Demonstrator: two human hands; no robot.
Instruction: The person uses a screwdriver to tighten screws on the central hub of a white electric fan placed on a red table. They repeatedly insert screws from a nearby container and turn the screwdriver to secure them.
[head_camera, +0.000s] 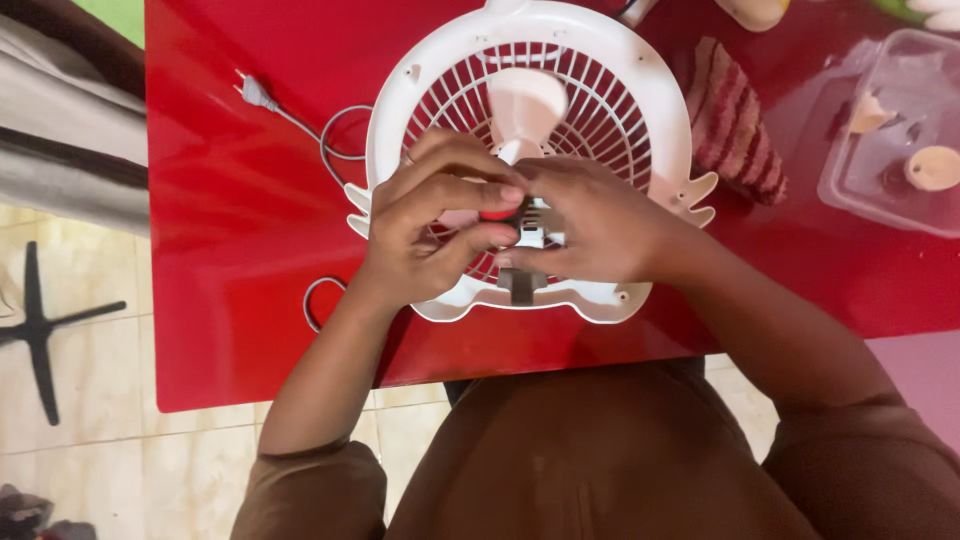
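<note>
Both hands meet over the near middle of a white plastic fan grille (560, 90) that lies flat on a red table (230, 220). The left hand (430, 225) pinches a small part with a red and dark end (505, 213) between thumb and fingertips, curled tight around it. The right hand (600, 225) closes its fingers on the same spot from the right, against a small white and grey piece (535, 237) at the grille's hub; just what that piece is cannot be told, since the fingers cover most of it.

The small part looks light and stiff, easy to drop or lose, so a fingertip pinch near its middle suits it. The grille seems light too, with thin ribs that would likely bend or snap under pressure; its thick outer rim is the safer place to grasp.

A grey cord with a 2-pin plug (255, 95) trails on the left of the table. On the far right sit a reddish ridged cloth (735, 120) and a clear plastic box (890, 130) holding small bits
</note>
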